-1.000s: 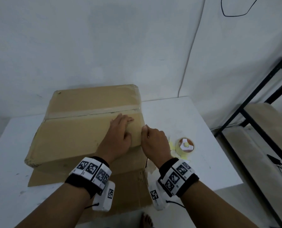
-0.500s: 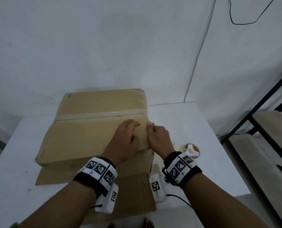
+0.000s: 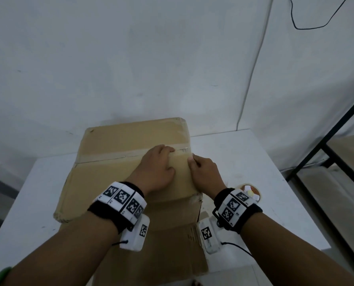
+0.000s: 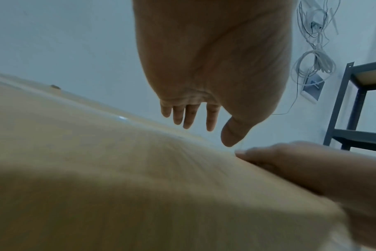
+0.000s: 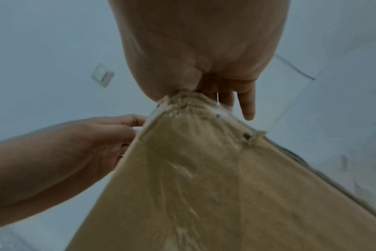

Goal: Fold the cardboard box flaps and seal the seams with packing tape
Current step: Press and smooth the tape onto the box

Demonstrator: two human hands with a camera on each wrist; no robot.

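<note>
While both forearms reach forward over the white table [image 3: 254, 153], the left hand [image 3: 155, 170] lies flat on the cardboard box [image 3: 110, 174], its fingers straight and close together, the tips at the taped centre seam; the right hand [image 3: 205, 174] sits at the box's right edge, thumb on top and fingers curled round the corner of the near flap; the box is tan, creased, both top flaps folded shut, a strip of packing tape [image 3: 118, 154] along the seam.
</note>
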